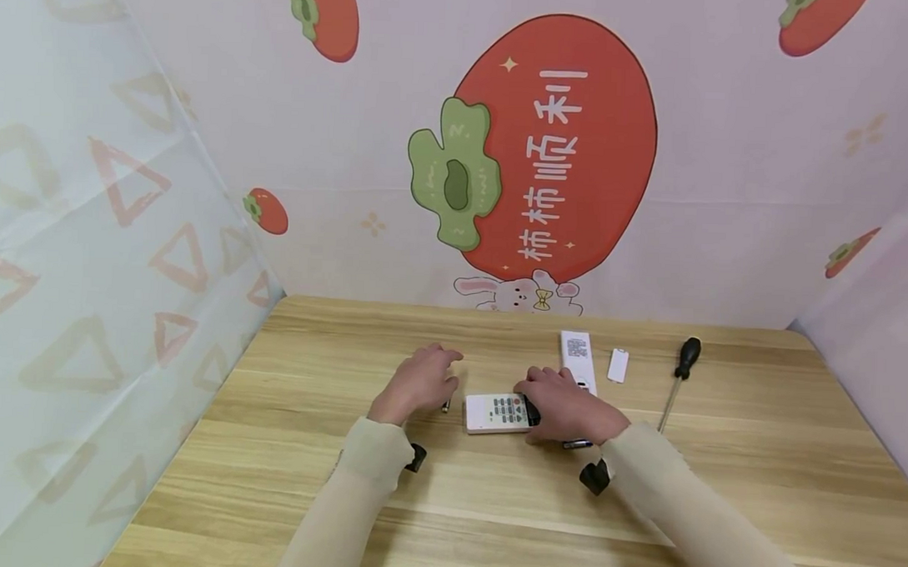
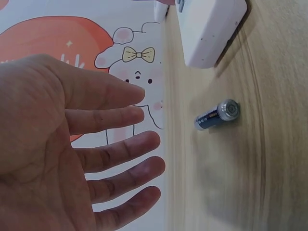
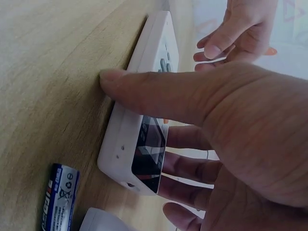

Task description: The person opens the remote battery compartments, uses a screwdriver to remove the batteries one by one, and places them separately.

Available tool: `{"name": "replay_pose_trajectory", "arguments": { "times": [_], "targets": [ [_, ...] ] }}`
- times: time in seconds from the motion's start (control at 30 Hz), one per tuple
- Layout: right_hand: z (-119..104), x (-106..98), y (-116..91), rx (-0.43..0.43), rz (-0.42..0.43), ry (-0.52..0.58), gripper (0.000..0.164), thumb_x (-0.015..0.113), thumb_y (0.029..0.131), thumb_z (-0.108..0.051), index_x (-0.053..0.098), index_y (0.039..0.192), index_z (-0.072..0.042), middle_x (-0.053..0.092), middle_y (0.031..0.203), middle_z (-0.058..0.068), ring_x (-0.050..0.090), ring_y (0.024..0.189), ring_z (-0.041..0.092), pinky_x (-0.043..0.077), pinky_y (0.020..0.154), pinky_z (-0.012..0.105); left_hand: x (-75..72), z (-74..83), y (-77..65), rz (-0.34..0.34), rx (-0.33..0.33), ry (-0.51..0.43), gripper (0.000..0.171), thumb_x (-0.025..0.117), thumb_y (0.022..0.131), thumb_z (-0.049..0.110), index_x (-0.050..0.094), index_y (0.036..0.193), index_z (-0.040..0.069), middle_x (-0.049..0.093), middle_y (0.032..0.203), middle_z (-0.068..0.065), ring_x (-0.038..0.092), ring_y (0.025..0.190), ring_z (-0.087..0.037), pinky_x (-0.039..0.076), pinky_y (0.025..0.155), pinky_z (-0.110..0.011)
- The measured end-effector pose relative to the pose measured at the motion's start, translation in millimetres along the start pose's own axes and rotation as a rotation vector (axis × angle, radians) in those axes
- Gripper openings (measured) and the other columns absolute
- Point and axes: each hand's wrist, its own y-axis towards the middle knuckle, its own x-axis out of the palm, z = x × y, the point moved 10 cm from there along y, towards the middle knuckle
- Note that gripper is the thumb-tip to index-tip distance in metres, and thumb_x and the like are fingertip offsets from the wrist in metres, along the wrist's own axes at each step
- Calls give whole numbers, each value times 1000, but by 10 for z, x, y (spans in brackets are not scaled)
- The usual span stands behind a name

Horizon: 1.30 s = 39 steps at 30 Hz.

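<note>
A white remote control [image 1: 487,414] with grey buttons and a dark screen lies face up on the table. My right hand [image 1: 566,407] grips its screen end, thumb on the near side and fingers on the far side, as the right wrist view shows. To the left, my left hand [image 1: 418,382] hovers with loosely extended fingers and holds nothing. Beside that hand a small battery [image 2: 216,115] lies on the wood, apart from the fingers. A second, blue and silver battery [image 3: 60,197] rests near the remote's screen end, partly under my right hand in the head view.
Behind my right hand lies another white device [image 1: 576,348] with a printed label, partly covered by the hand. A small white cover [image 1: 618,365] and a black-handled screwdriver [image 1: 687,358] lie farther right. A printed cloth wall [image 1: 349,263] borders the table's [image 1: 267,477] back edge.
</note>
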Motion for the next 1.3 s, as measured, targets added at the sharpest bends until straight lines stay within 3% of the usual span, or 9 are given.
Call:
{"name": "replay_pose_trajectory", "arguments": {
  "times": [0.33,0.53,0.7,1.0,1.3],
  "targets": [
    [1,-48,12,-6,41,37,61,95,70,-29,66,120,-9,54,105,2,49,99,21,36,92,44,-17,-3,-4,25,15,20,42,66,96,16,63,137,7,62,127,-15,55,119,-38,48,94,-54],
    [21,-60,37,27,56,79,64,97,68,-28,68,123,-11,49,102,0,50,89,17,45,79,34,-22,23,-4,36,30,11,42,65,97,17,62,138,7,61,129,-15,55,120,-37,48,95,-54],
    [-3,-93,48,10,86,79,61,96,68,-24,66,120,-11,49,100,0,52,82,17,48,72,32,-42,47,-1,53,40,-1,41,67,97,17,63,137,7,61,129,-16,56,119,-37,47,96,-54],
    [-78,-129,71,-33,76,39,47,92,72,-15,64,110,-12,63,94,-3,57,83,14,51,77,36,-81,75,5,63,34,-12,40,65,97,16,64,137,7,62,128,-15,56,120,-36,48,96,-53],
    [-71,-95,57,13,38,11,47,85,80,-5,64,122,-9,63,106,4,59,91,20,53,85,41,-121,75,12,72,38,13,36,61,100,13,65,135,6,62,126,-15,57,117,-37,49,93,-53]
  ]
}}
